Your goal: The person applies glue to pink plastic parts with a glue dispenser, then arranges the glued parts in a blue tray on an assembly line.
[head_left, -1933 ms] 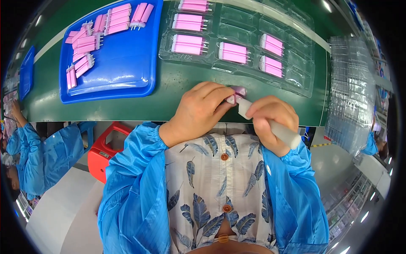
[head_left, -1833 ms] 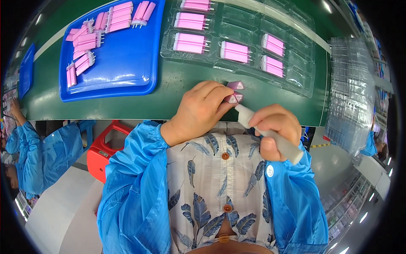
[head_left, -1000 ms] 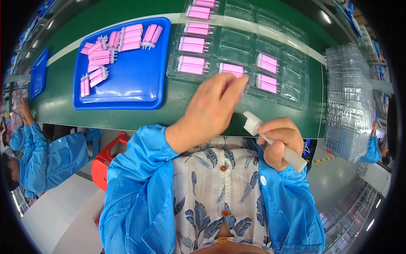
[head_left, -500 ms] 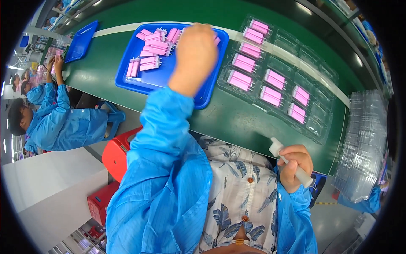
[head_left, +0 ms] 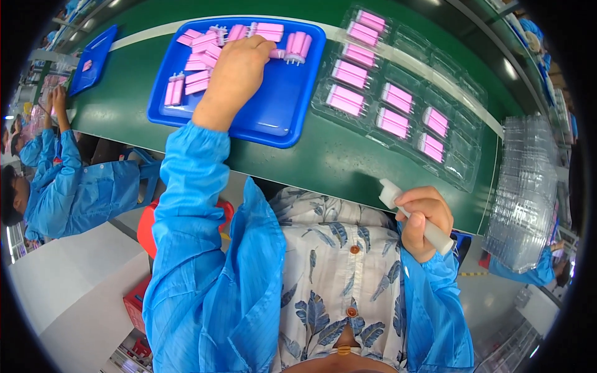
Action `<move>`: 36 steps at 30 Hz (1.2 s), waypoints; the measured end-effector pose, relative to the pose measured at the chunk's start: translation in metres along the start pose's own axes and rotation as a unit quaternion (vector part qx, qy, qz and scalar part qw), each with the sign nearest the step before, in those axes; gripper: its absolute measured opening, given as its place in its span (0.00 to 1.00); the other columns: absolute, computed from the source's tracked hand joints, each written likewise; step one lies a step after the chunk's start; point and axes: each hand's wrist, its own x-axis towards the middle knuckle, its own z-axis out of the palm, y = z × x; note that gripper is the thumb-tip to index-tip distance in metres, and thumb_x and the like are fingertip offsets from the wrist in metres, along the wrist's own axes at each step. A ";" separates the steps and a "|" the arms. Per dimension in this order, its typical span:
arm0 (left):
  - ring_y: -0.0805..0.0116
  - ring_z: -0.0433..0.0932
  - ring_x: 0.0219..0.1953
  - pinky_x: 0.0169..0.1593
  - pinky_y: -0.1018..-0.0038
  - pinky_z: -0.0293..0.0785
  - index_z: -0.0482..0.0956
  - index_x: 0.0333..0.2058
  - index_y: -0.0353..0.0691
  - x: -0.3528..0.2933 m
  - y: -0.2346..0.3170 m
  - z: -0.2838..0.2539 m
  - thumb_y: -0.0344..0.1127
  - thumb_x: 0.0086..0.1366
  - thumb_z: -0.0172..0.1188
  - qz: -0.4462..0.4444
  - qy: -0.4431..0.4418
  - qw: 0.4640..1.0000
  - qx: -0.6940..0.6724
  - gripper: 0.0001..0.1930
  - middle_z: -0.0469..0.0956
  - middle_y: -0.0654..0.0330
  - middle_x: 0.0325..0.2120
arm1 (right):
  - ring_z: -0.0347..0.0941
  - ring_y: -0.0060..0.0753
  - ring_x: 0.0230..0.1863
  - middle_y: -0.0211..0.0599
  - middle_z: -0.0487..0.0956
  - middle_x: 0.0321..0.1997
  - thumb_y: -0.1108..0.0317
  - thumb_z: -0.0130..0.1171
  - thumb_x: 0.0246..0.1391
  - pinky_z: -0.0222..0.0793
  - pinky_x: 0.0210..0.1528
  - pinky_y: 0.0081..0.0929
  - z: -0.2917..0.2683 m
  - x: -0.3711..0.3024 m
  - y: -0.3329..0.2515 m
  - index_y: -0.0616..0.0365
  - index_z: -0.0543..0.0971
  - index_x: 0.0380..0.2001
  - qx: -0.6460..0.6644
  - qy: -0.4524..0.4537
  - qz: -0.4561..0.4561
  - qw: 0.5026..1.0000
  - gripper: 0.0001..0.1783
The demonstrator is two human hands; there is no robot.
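Observation:
My left hand (head_left: 239, 71) reaches into a blue tray (head_left: 267, 127), fingers curled down over pink ribbed blocks with white ends and metal pins. A pink block (head_left: 277, 54) shows right beside its fingertips; what lies under the fingers is hidden. Another pink block (head_left: 298, 46) lies to its right, and several are heaped to its left. Closed around a whitish, tube-shaped plastic tool with a wider notched end (head_left: 390, 193), my right hand (head_left: 426, 221) is held at the table's front edge. Right of the blue tray, a clear blister tray (head_left: 354, 127) holds several pink blocks in its pockets.
A stack of clear blister trays (head_left: 525, 193) stands at the right end of the green table (head_left: 298, 171). Another blue tray (head_left: 93, 68) lies far left, near a seated co-worker in blue (head_left: 87, 186). A red stool (head_left: 146, 233) is below the table.
My left hand has moved left within the blue tray, uncovering the blocks at its right side. My right hand keeps hold of the whitish tool. The whole view has shifted slightly.

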 end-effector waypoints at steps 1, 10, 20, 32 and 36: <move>0.47 0.79 0.46 0.50 0.61 0.76 0.81 0.45 0.37 0.000 0.017 -0.008 0.26 0.61 0.60 0.020 0.029 0.996 -0.083 0.13 0.81 0.50 0.41 | 0.77 0.36 0.26 0.44 0.82 0.33 0.67 0.59 0.59 0.72 0.28 0.29 0.001 0.003 0.001 0.60 0.76 0.29 -0.005 0.004 -0.008 1.000 0.08; 0.62 0.77 0.43 0.48 0.71 0.74 0.81 0.45 0.39 -0.069 0.181 -0.002 0.22 0.58 0.64 -0.119 -0.166 0.744 -0.636 0.15 0.81 0.58 0.40 | 0.73 0.35 0.18 0.39 0.79 0.24 0.71 0.59 0.53 0.68 0.21 0.28 -0.006 0.019 0.012 0.60 0.72 0.24 -0.045 0.011 -0.086 0.995 0.08; 0.56 0.79 0.43 0.47 0.66 0.76 0.80 0.45 0.38 -0.070 0.183 0.009 0.18 0.57 0.63 -0.033 -0.149 0.833 -0.531 0.17 0.82 0.55 0.40 | 0.71 0.33 0.16 0.37 0.77 0.21 0.73 0.59 0.47 0.64 0.17 0.26 -0.008 0.026 0.016 0.58 0.71 0.20 0.001 -0.011 -0.087 0.996 0.07; 0.55 0.79 0.43 0.47 0.65 0.76 0.80 0.45 0.38 -0.069 0.181 0.006 0.16 0.56 0.61 -0.031 -0.146 0.841 -0.520 0.17 0.82 0.55 0.40 | 0.72 0.33 0.18 0.36 0.76 0.22 0.74 0.58 0.46 0.63 0.18 0.27 -0.006 0.028 0.019 0.58 0.71 0.21 -0.002 -0.066 -0.081 0.995 0.06; 0.54 0.79 0.43 0.47 0.65 0.77 0.81 0.45 0.37 -0.069 0.180 0.006 0.17 0.56 0.62 -0.021 -0.145 0.842 -0.520 0.17 0.83 0.55 0.40 | 0.71 0.34 0.17 0.36 0.76 0.21 0.74 0.58 0.48 0.63 0.18 0.27 0.002 0.026 0.022 0.58 0.71 0.21 -0.002 -0.054 -0.047 0.997 0.07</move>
